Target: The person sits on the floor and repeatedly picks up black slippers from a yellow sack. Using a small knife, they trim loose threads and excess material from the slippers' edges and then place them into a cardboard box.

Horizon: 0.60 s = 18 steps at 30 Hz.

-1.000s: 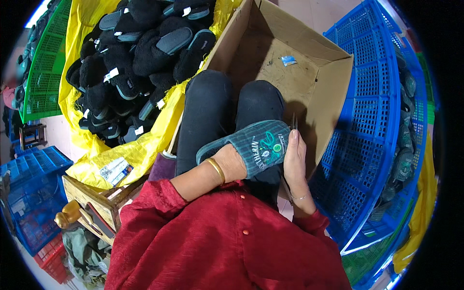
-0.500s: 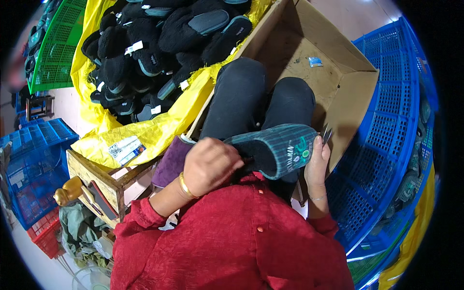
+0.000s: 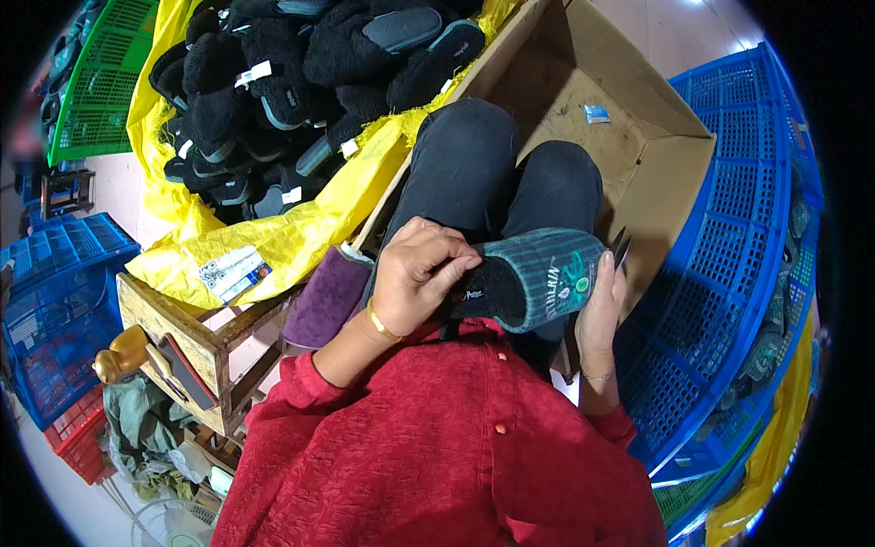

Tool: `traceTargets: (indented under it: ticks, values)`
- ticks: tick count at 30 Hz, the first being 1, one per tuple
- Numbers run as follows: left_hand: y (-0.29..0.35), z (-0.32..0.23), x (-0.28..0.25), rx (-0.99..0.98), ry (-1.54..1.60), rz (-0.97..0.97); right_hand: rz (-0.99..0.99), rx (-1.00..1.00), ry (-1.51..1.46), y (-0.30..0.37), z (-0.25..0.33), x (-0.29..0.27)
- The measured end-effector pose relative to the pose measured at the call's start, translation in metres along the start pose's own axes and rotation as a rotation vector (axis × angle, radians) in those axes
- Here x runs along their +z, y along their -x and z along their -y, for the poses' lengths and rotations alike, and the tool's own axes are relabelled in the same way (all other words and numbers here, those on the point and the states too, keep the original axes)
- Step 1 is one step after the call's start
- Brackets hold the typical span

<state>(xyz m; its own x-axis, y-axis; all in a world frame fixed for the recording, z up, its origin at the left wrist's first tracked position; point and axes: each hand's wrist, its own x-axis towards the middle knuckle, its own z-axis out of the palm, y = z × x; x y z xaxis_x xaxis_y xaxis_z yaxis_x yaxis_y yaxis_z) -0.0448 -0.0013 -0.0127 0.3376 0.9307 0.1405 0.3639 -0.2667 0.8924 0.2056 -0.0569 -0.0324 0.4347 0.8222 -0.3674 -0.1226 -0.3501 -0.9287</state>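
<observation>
A slipper with a dark green striped upper, a green embroidered badge and a black fluffy lining lies over my lap, toe to the right. My right hand grips it by the toe end. Two thin dark metal blades stick up past the fingers of that hand; their handle is hidden. At the slipper's opening, my left hand is closed in a pinch, thumb against fingertips. What the pinch holds, if anything, is too small to tell. Beside my left thigh is a purple padded piece.
A yellow sack full of black fluffy slippers stands ahead left. An open cardboard box holds a small blue packet. Blue crates rise at right. A wooden frame carries hand tools at left.
My left hand has shifted right and up, and its fingers now pinch at the slipper's opening, showing more of the insole. The slipper's toe has moved slightly right in my right hand.
</observation>
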Motion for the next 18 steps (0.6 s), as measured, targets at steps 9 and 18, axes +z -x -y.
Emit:
traceTargets:
  ticks: [9,18]
  values:
    - [0.008,-0.014,-0.024,-0.417,0.586,-0.065,0.018,0.013,0.0,0.002,0.005,0.002]
    - [-0.088,-0.038,-0.004,0.26,-0.192,-0.116,-0.022,0.171,-0.147,-0.003,0.008,-0.007]
